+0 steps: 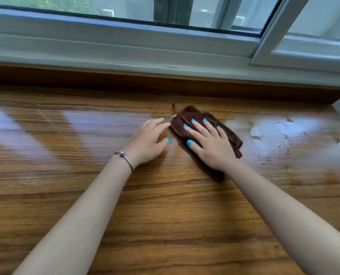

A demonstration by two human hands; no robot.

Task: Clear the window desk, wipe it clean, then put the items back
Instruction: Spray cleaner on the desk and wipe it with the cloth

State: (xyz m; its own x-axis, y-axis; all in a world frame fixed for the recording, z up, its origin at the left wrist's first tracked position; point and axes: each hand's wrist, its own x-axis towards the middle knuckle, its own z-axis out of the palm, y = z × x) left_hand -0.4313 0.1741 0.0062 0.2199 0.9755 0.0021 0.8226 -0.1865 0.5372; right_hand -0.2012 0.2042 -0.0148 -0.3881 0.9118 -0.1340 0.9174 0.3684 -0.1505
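Pressing flat on a dark brown folded cloth [207, 135], the right hand [211, 143] has its fingers straight and spread wide, palm down. The cloth lies on the shiny brown wooden desk [165, 215], a little toward two o'clock from the middle of the picture. Parts of the cloth stick out past the hand at twelve o'clock, at three o'clock and at six o'clock.

The left hand [149, 141] lies flat on the bare wood just beside the cloth, at nine o'clock from it. Its fingers are straight and close together, and they point toward the cloth. The tips are right next to the cloth's edge, but I cannot tell if they touch it. It holds nothing. All the nails on both hands are painted bright blue. A thin silver bangle with a round bead [125, 158] sits on the left wrist.

At three o'clock from the cloth, the wood has a pale, patchy, worn spot [284, 133]. Bright bands of light shine on the desk at nine o'clock.

At twelve o'clock, a wooden ledge [165, 84] runs along the back of the desk. Above it is a white window frame [125, 42] with glass.
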